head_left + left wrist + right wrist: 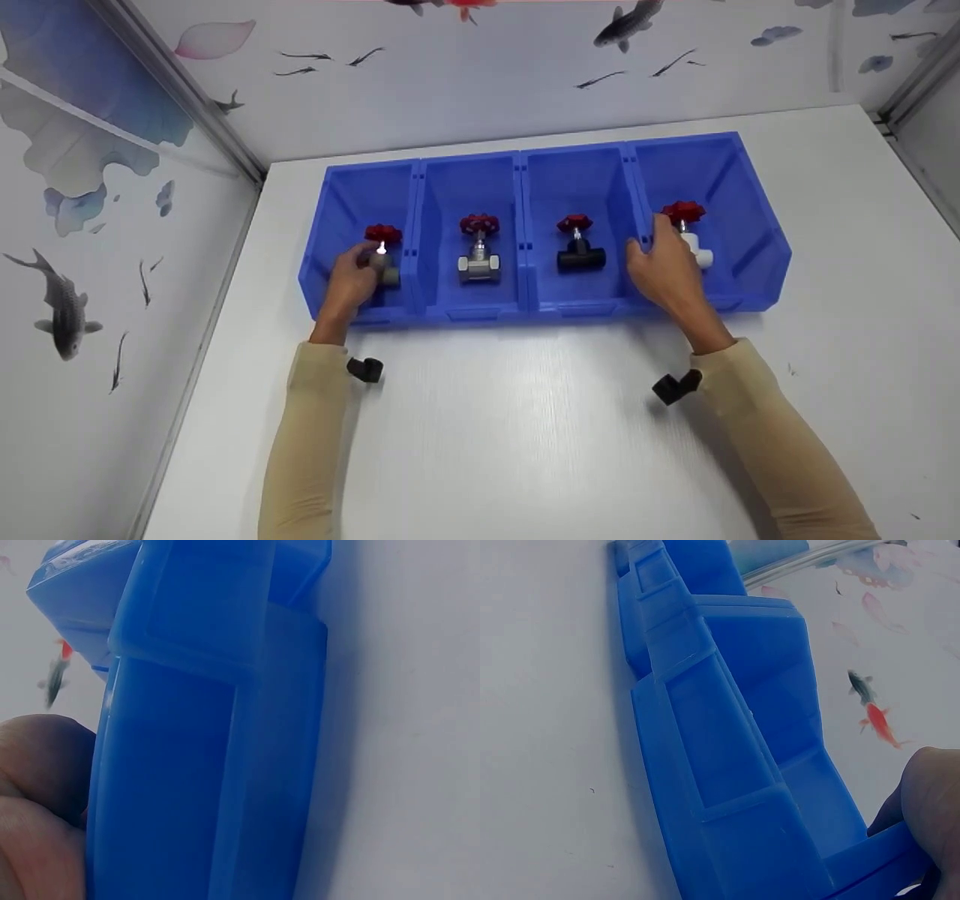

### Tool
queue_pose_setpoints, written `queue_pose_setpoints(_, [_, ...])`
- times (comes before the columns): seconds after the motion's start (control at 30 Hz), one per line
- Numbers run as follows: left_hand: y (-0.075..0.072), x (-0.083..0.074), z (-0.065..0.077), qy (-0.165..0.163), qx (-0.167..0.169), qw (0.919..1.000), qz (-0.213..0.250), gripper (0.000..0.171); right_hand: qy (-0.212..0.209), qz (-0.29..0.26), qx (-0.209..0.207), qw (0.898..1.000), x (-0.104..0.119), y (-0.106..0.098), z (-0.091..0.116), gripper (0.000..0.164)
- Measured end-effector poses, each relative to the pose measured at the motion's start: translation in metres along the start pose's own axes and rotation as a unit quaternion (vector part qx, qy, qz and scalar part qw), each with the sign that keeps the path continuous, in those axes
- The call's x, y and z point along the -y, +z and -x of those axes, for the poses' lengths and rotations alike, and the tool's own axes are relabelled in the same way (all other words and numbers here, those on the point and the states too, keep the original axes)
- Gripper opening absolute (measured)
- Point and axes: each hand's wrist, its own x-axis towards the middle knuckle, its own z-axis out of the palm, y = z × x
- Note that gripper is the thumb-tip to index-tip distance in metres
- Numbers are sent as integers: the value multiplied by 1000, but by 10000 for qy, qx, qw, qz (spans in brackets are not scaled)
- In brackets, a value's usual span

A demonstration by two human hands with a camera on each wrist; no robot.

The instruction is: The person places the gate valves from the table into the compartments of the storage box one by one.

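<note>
Blue bins (472,311) stand joined in a row, each with a red-handled valve inside. In the leftmost bin my left hand (352,277) pinches the body of a grey-green valve (388,276); in the left wrist view the front wall partly hides its fingers. My right hand (667,262) straddles the wall between the two right bins, thumb on one side and fingers on the other, gripping it. Right beside those fingers, partly covered, is a white valve (703,258). A metal valve (479,268) and a black valve (581,258) stand in the middle bins.
The bins rest on a white table (510,427), toward its back edge. Behind them rises a white panel (450,97) printed with fish. A similar panel with a metal frame (225,135) closes the left side. Black wrist-camera mounts (366,369) stick out from both sleeves.
</note>
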Motion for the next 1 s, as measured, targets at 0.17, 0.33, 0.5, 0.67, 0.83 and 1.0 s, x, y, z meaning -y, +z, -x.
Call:
queue_pose_setpoints(0.17, [0,1,1,-69,-57,10000,-41,39,-5,3,30,10000,1,1,-1,53])
queue_pose_setpoints(0.33, [0,-1,2,-70,-248,9997,-43,41,40,28,102,9999,1,0,-2,53])
queue_pose_setpoints(0.5, [2,-2,5,264,-553,9977,-281,44,47,79,126,9999,1,-1,-3,53])
queue_pose_setpoints(0.67, [5,-6,8,743,-937,9897,-783,43,83,252,108,9996,-1,-2,-4,53])
queue_pose_setpoints(0.83, [8,-14,11,1199,-1153,9780,-1259,42,114,299,255,9992,-3,-8,-5,57])
queue_pose_setpoints(1.0, [8,-21,14,1443,-1265,9652,-1779,42,90,357,495,9981,-4,-14,-6,74])
